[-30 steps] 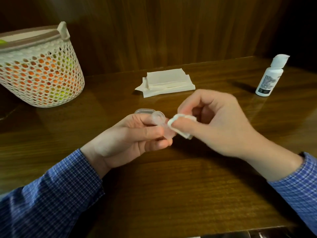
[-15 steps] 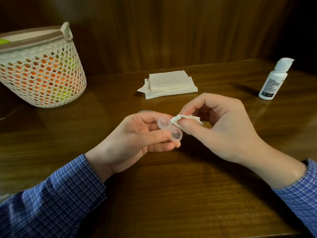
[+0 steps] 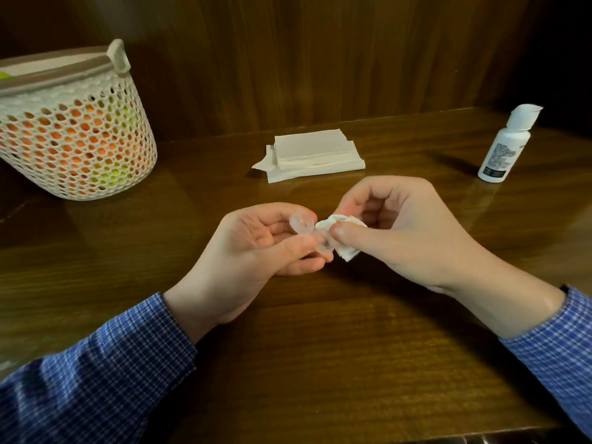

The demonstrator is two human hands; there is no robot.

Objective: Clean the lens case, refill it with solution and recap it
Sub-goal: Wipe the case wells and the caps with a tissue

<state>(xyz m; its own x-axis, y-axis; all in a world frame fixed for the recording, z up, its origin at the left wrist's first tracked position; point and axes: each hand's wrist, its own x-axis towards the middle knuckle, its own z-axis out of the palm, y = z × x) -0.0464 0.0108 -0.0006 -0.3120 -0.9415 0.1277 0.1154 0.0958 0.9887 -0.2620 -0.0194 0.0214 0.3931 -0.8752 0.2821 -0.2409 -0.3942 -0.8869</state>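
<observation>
Cleaning step — the left hand (image 3: 256, 248) pinches the lens case (image 3: 304, 224) above the counter (image 3: 320, 347) while the right hand (image 3: 400, 232) grips a tissue (image 3: 346, 248) against one well (wiping, likely); refilling needs the bottle (image 3: 503, 149), well apart

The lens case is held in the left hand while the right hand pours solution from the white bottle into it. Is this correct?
Not quite. The left hand does hold the lens case, but the right hand is not pouring: it pinches a small white tissue against the case. The white bottle stands untouched on the table, far right. The head view shows this.
</observation>
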